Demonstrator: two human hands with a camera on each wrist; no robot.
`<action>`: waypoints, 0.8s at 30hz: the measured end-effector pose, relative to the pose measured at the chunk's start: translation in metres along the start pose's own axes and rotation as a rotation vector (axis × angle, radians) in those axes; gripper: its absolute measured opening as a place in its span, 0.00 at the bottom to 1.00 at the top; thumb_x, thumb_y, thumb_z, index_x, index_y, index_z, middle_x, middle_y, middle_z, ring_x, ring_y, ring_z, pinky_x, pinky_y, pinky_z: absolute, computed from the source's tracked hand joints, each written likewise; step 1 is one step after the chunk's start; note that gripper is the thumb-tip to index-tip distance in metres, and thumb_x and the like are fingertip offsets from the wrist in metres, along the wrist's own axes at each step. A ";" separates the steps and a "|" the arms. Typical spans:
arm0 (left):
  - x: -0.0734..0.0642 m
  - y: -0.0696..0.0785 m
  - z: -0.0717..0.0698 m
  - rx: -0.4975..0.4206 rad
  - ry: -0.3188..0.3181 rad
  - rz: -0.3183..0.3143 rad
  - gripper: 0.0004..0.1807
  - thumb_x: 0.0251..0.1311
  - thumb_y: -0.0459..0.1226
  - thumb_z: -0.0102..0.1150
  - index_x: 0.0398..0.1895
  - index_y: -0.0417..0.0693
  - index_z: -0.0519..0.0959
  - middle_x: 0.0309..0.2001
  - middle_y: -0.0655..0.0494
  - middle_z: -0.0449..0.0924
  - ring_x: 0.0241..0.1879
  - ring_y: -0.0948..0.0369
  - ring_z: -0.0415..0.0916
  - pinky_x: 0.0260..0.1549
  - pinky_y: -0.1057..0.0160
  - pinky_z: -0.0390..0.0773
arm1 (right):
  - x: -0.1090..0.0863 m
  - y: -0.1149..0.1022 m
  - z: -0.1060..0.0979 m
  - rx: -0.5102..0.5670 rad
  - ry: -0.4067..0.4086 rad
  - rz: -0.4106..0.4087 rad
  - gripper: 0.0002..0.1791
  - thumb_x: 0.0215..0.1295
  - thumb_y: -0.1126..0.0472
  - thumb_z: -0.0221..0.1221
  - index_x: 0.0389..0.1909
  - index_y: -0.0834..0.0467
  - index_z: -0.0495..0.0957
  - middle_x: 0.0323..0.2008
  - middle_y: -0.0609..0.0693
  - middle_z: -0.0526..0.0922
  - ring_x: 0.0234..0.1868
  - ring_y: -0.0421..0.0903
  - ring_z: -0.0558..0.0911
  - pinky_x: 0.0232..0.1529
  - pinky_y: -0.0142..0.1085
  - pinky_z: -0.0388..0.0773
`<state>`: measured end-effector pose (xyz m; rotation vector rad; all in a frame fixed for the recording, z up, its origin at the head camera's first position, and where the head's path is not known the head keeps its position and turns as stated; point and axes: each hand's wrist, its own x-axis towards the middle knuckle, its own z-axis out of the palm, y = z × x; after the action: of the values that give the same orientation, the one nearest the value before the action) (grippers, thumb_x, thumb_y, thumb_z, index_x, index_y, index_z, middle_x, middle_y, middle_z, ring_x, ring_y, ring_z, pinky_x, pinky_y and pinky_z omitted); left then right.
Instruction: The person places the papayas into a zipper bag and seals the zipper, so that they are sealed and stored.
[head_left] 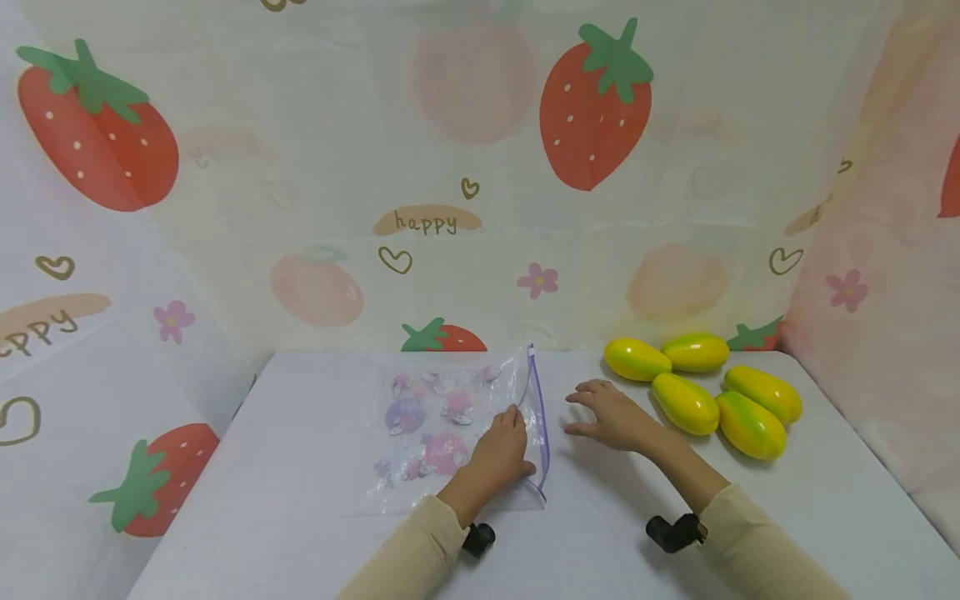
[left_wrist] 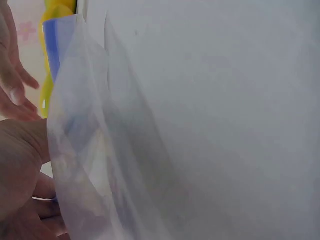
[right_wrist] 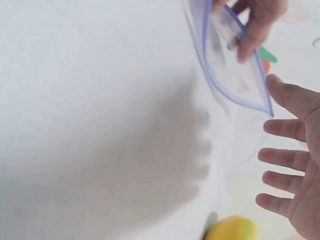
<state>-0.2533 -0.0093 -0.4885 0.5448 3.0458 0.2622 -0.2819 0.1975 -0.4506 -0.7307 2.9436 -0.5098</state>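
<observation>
A clear zip bag (head_left: 450, 442) with pink and purple cartoon prints lies on the white table, its purple-edged mouth (right_wrist: 206, 45) facing right and gaping. My left hand (head_left: 495, 458) holds the bag near that mouth, fingers over the rim; the plastic partly hides its grip in the left wrist view. My right hand (head_left: 615, 417) hovers just right of the mouth, holding nothing, its fingers (right_wrist: 282, 157) spread in the right wrist view. Beyond it lie several yellow-green mangoes (head_left: 685, 404) at the table's right rear.
The white table (head_left: 300, 467) meets a fabric backdrop (head_left: 322, 167) printed with strawberries at its rear, with similar fabric on both sides. A small black camera (head_left: 675, 533) is strapped at my right wrist, and another (head_left: 480, 540) at my left.
</observation>
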 end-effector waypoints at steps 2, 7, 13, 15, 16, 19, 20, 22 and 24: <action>0.000 -0.001 0.001 -0.033 -0.007 -0.001 0.50 0.47 0.46 0.75 0.67 0.27 0.63 0.69 0.37 0.63 0.66 0.48 0.67 0.62 0.58 0.73 | -0.001 0.005 -0.007 0.000 0.012 0.025 0.30 0.62 0.46 0.63 0.60 0.60 0.76 0.63 0.64 0.73 0.66 0.63 0.69 0.65 0.59 0.66; 0.001 -0.005 0.001 -0.105 -0.025 0.005 0.51 0.47 0.46 0.75 0.68 0.25 0.60 0.70 0.35 0.61 0.69 0.47 0.64 0.66 0.57 0.68 | -0.006 0.017 -0.025 -0.001 0.067 0.061 0.30 0.63 0.48 0.62 0.60 0.63 0.75 0.63 0.67 0.72 0.65 0.66 0.69 0.64 0.61 0.66; 0.002 -0.008 0.001 -0.138 -0.041 0.008 0.54 0.45 0.47 0.76 0.69 0.26 0.59 0.71 0.35 0.60 0.70 0.47 0.62 0.68 0.56 0.65 | -0.015 0.027 -0.050 0.002 0.104 0.122 0.30 0.63 0.52 0.63 0.60 0.67 0.73 0.61 0.70 0.73 0.62 0.67 0.70 0.63 0.61 0.66; 0.002 -0.009 0.001 -0.142 -0.044 0.005 0.54 0.45 0.47 0.77 0.69 0.26 0.59 0.71 0.35 0.60 0.70 0.47 0.62 0.68 0.56 0.65 | -0.019 0.030 -0.058 0.006 0.098 0.155 0.31 0.64 0.51 0.62 0.61 0.68 0.72 0.61 0.71 0.71 0.62 0.69 0.70 0.63 0.62 0.66; 0.002 -0.009 0.001 -0.145 -0.044 0.004 0.55 0.45 0.47 0.77 0.69 0.26 0.59 0.71 0.35 0.60 0.70 0.47 0.62 0.68 0.56 0.65 | -0.020 0.031 -0.062 0.009 0.095 0.167 0.31 0.65 0.51 0.61 0.62 0.68 0.72 0.62 0.72 0.71 0.62 0.69 0.70 0.63 0.62 0.66; 0.003 -0.010 0.001 -0.155 -0.045 0.000 0.55 0.44 0.47 0.77 0.69 0.26 0.59 0.71 0.35 0.60 0.70 0.46 0.62 0.68 0.55 0.65 | -0.026 0.035 -0.069 0.019 0.091 0.196 0.32 0.65 0.51 0.60 0.63 0.69 0.70 0.63 0.74 0.68 0.63 0.71 0.68 0.62 0.63 0.65; 0.003 -0.010 0.001 -0.159 -0.045 -0.001 0.55 0.44 0.47 0.77 0.69 0.26 0.59 0.71 0.35 0.60 0.70 0.46 0.62 0.68 0.55 0.65 | -0.027 0.037 -0.071 0.019 0.090 0.202 0.32 0.66 0.51 0.60 0.63 0.69 0.70 0.63 0.74 0.68 0.63 0.71 0.68 0.62 0.64 0.65; 0.003 -0.010 0.001 -0.166 -0.051 -0.003 0.55 0.44 0.47 0.77 0.69 0.27 0.59 0.71 0.35 0.59 0.71 0.46 0.61 0.69 0.55 0.64 | -0.030 0.040 -0.073 0.025 0.092 0.221 0.32 0.66 0.51 0.59 0.63 0.69 0.69 0.63 0.74 0.68 0.63 0.71 0.67 0.63 0.64 0.64; 0.003 -0.009 0.002 -0.174 -0.058 -0.005 0.55 0.44 0.47 0.77 0.69 0.27 0.59 0.72 0.35 0.59 0.71 0.46 0.61 0.69 0.55 0.64 | -0.033 0.044 -0.073 0.016 0.094 0.240 0.33 0.66 0.49 0.59 0.62 0.69 0.69 0.62 0.73 0.69 0.63 0.71 0.68 0.62 0.64 0.65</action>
<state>-0.2590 -0.0165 -0.4919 0.5231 2.9301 0.4959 -0.2826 0.2718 -0.3973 -0.3527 3.0514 -0.5587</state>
